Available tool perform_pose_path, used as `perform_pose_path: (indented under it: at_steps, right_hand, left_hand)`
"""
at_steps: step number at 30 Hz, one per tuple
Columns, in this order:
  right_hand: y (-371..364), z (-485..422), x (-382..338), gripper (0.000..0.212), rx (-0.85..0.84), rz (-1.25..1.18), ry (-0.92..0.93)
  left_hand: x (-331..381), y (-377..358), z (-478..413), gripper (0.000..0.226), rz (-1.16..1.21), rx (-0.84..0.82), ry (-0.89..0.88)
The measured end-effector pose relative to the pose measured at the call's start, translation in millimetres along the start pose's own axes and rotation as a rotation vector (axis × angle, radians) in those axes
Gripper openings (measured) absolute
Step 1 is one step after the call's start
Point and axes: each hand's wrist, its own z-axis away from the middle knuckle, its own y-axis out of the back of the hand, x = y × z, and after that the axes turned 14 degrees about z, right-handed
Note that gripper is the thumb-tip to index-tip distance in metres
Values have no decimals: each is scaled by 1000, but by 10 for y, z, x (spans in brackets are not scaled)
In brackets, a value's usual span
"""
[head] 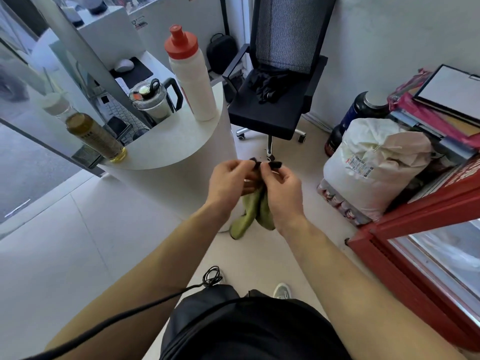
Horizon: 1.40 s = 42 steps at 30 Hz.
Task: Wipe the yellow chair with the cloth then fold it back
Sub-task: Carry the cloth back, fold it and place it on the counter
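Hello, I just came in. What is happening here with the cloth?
A person is standing and holding a green cloth up with both hands. The left hand and the right hand pinch its top edge close together, and the rest hangs down between the forearms above the floor. Ahead stands a black office chair with something dark on its seat, beside a white round counter with bottles. No yellow chair is in view, so the wiping step cannot be judged.

The person had bare forearms, wore black shorts (249, 331) and pale sneakers (282, 291), a black cable (145, 306) trailing.
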Motion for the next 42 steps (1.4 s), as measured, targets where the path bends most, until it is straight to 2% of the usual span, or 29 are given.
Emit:
perform_pose_path:
  at_steps: [3,5,7,9,10,11,12,15,18,20,21,23,24,25,27,30,32,34,38,40,42]
  right_hand:
    - [156,-39,-97,17,-172,-37,109]
    - [245,-112,-175,19,-238,47,166]
    - [275,-158,-317,16,-335,92,198]
    - [303,-205,-466,15,-418,56,183]
    - [326,-235,-535,14,-447,22,166]
    - [352,-269,-595,12,-467,-5,153]
    - [375,-299,-645,12,-483,-20,146]
    - [391,-367,-720,13,-449,59,121]
    - [326,-328,-828,16,-388,152,110]
    - [273,-294,-963,21,-391,37,119]
    - [246,-283,-1052,24,-398,-44,116]
    - [186,-274,-1234,29,-410,-162,100]
    - [154,-294,-1289,32,-403,-195,82]
    - [118,-336,-1312,35,-388,-218,54]
    - [67,-455,-1311,38,-335,-258,-13]
    - [111,-668,-1150,43,-240,-315,-113]
    - [169,-722,-962,55,-316,-369,-151]
    - [201,-703,-750,66,-462,-362,-183]
    - [233,-530,-363,67,-673,-138,-270]
    - [245,-469,-248,69,-682,-162,-271]
    - [241,-443,-193,82,-607,-187,-192]
  left_hand:
    - [223,231,-22,26,24,-245,131]
    - [243,387,-30,20,-126,-334,45]
    - [199,518,-60,20,-283,-205,-173]
    - [126,635,-77,55,-332,-112,-256]
    - [118,682,-75,67,-314,-139,-237]
    - [132,714,-69,65,-260,-179,-204]
    - [143,742,-82,54,-179,-212,-175]
    - [284,746,-74,25,-20,-217,-264]
    - [555,630,2,26,-71,-214,-376]
    - [722,634,13,16,84,-191,-414]
    - [782,663,3,14,202,-213,-355]
    - [742,758,-53,58,308,-308,-119]
    - [663,779,-48,73,302,-332,-3]
    - [558,786,-35,78,305,-337,91]
    - [380,764,5,70,308,-340,194]
    - [267,731,20,39,277,-308,190]
    - [250,717,28,32,294,-244,188]
    - [251,701,21,27,352,-209,187]
    - [319,683,-9,24,432,-178,179]
    - [318,700,-32,25,437,-164,179]
    - [306,744,-52,24,397,-154,173]
